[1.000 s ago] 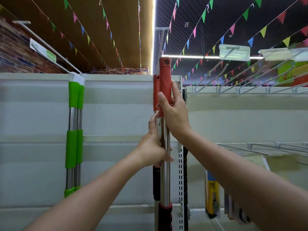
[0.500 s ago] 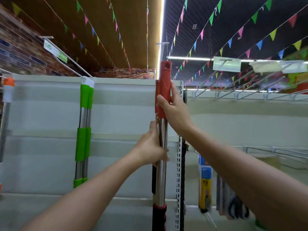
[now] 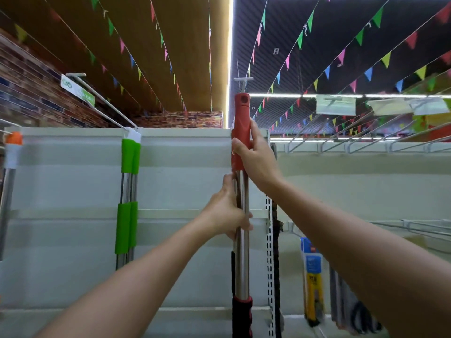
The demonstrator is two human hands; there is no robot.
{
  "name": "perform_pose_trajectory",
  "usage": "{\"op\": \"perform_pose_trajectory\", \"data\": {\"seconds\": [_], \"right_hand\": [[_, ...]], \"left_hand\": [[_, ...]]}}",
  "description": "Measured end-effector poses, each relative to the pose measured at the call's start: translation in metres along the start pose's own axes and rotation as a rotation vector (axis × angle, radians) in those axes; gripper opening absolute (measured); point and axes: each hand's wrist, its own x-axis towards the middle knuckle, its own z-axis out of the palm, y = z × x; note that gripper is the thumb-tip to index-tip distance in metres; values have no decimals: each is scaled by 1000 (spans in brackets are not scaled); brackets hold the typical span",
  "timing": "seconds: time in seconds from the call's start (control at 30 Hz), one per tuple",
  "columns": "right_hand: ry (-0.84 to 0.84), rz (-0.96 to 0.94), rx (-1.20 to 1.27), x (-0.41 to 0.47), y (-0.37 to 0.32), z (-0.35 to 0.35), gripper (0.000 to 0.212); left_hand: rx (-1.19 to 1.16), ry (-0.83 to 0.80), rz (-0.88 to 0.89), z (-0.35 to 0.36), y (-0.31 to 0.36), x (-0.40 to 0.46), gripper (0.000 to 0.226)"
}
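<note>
head view, tilted up at a shop wall. gripping a pole (image 3: 242, 264) with both hands, upright, just in front of the white panel (image 3: 183, 186) and right beside the slotted upright (image 3: 269, 252). right hand (image 3: 256, 159) high up, fingers (image 3: 253, 132) closed round the red top grip, one of them lying up along its right side. left hand (image 3: 227, 215) lower, just under the right one, wrapped round the bare steel shaft (fingertips showing on the shaft's right side). red top end, with its hole, poking above the panel's upper edge, just below a wire hook (image 3: 244, 80); cannot tell whether touching it. black-and-red lower grip down at the bottom edge of the view. well to the left, two green poles (image 3: 128, 203) hanging side by side from a peg. at the far left edge, an orange-topped pole (image 3: 11, 152). low on the right, a yellow pack (image 3: 313, 284) hanging beside some blurred dark goods. strings of coloured pennants (image 3: 327, 71) across the ceiling.
</note>
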Motion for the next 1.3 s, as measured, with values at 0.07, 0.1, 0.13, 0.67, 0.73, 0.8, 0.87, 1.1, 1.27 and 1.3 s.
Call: {"op": "perform_pose_trajectory", "data": {"seconds": [0.07,0.1,0.13,0.67,0.73,0.8,0.87,1.1,1.27,1.3], "right_hand": [[21,-15,12,5,0,-2,57],[24,-18,17,9,1,-3,56],[21,-18,22,12,2,-4,56],[-9,-19,-43,26,39,1,61],[-5,-19,-56,27,41,1,62],[-5,-13,-71,28,42,2,62],[0,-15,-92,28,42,2,61],[-69,95,-87,34,53,2,60],[-80,114,-66,37,61,5,64],[-89,131,-52,38,62,5,66]], "left_hand": [[-8,-8,18,-1,2,7,98],[-7,-11,26,-2,3,11,100],[-1,-11,33,-1,3,15,102],[0,-14,11,8,-20,48,93],[-7,-22,13,7,-21,48,94],[-13,-36,13,6,-21,49,95],[-17,-56,12,5,-22,50,95],[-31,-74,-34,10,-34,55,98],[-51,-69,-48,9,-39,61,100],[-57,-71,-47,8,-41,61,100]]}}
